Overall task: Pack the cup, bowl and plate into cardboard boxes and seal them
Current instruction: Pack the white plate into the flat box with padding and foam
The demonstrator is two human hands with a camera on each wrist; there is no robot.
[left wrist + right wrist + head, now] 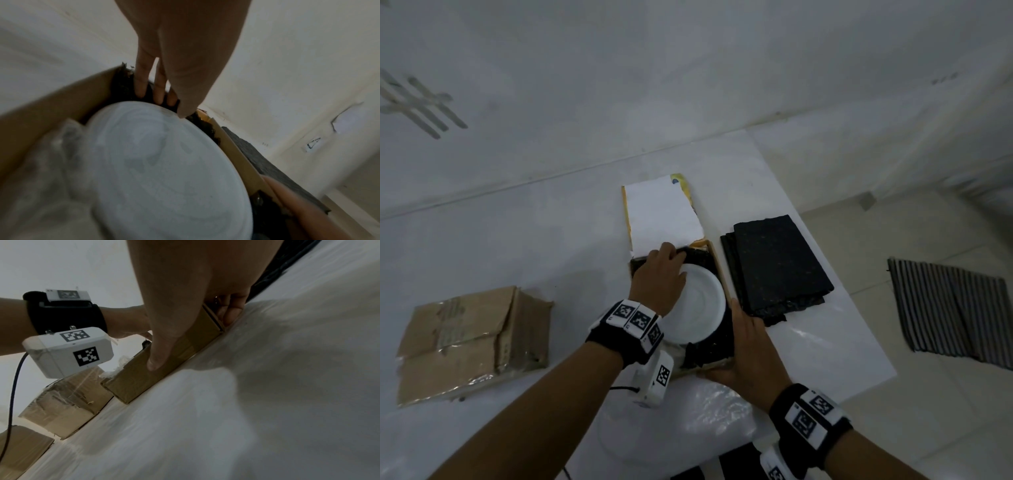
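Plate (698, 301) sits in the open box (722, 274) on dark padding (709, 255). Left hand (659, 277) presses straight fingers at its 11 o'clock rim; right hand (748, 353) clamps the box's 5 o'clock corner. Best seat it flat, keeping that corner braced.

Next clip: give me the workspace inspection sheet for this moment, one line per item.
Surface: white table.
Job's things: white plate in open flat box on black padding; taped box at left.
Clutter: black foam sheets right of the box; bubble wrap near.
Grippers: left hand fingers at plate's far rim; right hand grips the box's near right corner.
Cables: thin black lead from left wrist camera.
Surroundings: striped mat on floor.
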